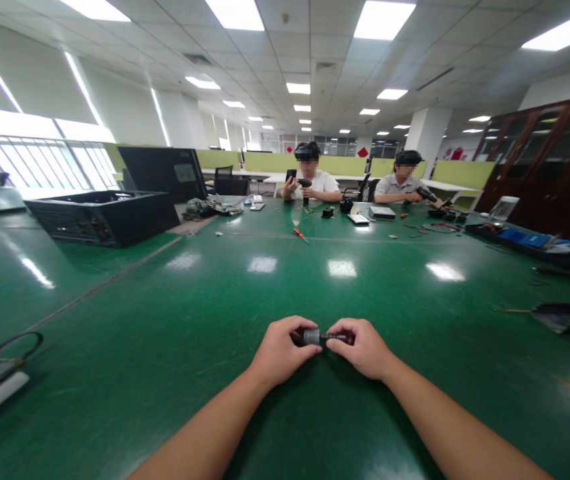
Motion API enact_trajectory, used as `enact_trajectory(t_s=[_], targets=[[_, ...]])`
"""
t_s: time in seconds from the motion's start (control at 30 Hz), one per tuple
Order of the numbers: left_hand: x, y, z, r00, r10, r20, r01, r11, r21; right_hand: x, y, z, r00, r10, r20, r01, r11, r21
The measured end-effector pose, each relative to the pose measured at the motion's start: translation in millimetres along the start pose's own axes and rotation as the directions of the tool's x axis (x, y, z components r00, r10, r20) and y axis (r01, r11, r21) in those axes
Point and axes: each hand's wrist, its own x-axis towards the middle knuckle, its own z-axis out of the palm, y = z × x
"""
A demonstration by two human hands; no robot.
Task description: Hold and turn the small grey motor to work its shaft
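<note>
Just above the green table, both hands meet over a small metal piece. Between the thumb and fingers of my left hand (285, 350) is a grey cylindrical part (311, 337); its left end is hidden by the fingers. My right hand (363, 348) pinches a thin, dark, ridged shaft (337, 337) in line with the cylinder. The two pieces lie end to end, and I cannot tell whether they are joined. Fingertips of the two hands nearly touch around them.
An orange screwdriver (299, 233) lies ahead on the table (215, 287). At left stands a black computer case (99, 217); a black tray (535, 243) sits at right. Across the table, a person (322, 183) and another person (399, 183) hold power drills, among scattered parts.
</note>
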Motion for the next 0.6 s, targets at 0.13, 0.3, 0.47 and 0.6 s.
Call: enact_trajectory(t_s=[0.13,0.3,0.47,0.6], targets=[[0.3,-0.2,0.3,1.000,-0.010,-0.003,0.010,1.000,-0.009,0.0,0.0,-0.2,1.000,-0.001,0.004,0.001,1.000,0.006],[0.3,-1.0,-0.5,1.000,0.014,0.001,-0.014,1.000,0.006,0.0,0.5,0.8,1.000,-0.004,0.004,0.004,1.000,-0.002],[0.2,-1.5,-1.2,0.999,0.032,-0.002,-0.032,0.999,0.003,0.3,1.4,1.9,1.000,0.008,0.000,-0.008,1.000,0.016],[0.3,-1.3,-1.3,1.000,0.010,-0.024,-0.011,1.000,-0.008,1.0,3.5,2.2,0.999,0.035,0.008,-0.035,0.995,0.092]])
